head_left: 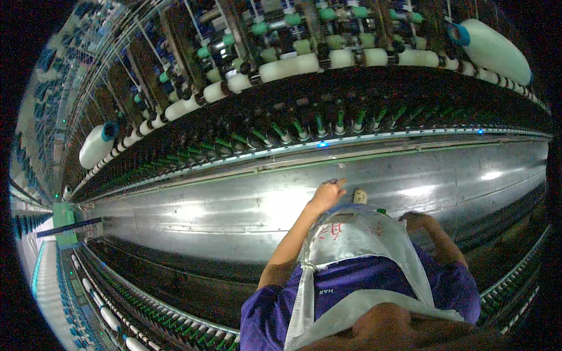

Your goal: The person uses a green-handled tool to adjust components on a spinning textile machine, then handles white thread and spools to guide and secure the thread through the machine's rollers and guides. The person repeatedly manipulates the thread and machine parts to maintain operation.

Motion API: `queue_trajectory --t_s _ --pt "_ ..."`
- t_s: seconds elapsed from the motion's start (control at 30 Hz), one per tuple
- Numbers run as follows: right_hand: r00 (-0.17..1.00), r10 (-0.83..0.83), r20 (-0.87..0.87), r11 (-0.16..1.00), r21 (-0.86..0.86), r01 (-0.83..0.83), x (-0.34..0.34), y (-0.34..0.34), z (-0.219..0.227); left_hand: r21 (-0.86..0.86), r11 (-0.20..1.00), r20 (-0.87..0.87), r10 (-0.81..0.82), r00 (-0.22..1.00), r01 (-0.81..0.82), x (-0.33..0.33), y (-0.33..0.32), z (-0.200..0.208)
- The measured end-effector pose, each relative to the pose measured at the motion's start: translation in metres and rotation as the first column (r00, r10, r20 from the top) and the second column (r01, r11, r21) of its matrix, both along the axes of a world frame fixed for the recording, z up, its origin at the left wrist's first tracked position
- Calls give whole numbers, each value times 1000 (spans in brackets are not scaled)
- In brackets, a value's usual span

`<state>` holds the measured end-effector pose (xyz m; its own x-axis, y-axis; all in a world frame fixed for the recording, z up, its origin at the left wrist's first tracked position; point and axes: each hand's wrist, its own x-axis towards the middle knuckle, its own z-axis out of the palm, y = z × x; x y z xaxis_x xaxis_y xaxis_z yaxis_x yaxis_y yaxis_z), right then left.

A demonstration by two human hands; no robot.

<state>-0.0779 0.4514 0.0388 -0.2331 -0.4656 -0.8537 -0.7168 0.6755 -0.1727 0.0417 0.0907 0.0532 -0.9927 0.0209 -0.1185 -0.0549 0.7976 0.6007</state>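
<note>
My left hand (pixel 329 192) is held out in front of the white apron (pixel 351 234), above the smooth grey metal floor. Its fingers are curled together around a small dark thing too small to name. Close to my waist on the right, my right hand (pixel 413 220) is at the apron's edge; its fingers are hidden. A small green piece (pixel 381 211) shows at the apron's top edge, between the hands. One light-coloured shoe (pixel 360 196) shows just beyond the apron.
A long spinning frame stretches across ahead, with a row of green spindles (pixel 320 124) along a pale rail (pixel 281 149) and white rollers (pixel 290 67) above. Large white yarn packages (pixel 497 52) sit at its right and left. Another machine row (pixel 158 304) runs behind me.
</note>
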Motion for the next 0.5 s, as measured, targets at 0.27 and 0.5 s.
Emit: queue_trajectory --t_s 0.27,0.5 --pt "878 -232 418 217 -858 466 -97 -177 132 9 988 111 -153 982 153 -19 49 -20" --pt "608 -62 791 -128 -611 781 -127 -266 175 151 988 16 8 1000 -10 -17 51 -23"
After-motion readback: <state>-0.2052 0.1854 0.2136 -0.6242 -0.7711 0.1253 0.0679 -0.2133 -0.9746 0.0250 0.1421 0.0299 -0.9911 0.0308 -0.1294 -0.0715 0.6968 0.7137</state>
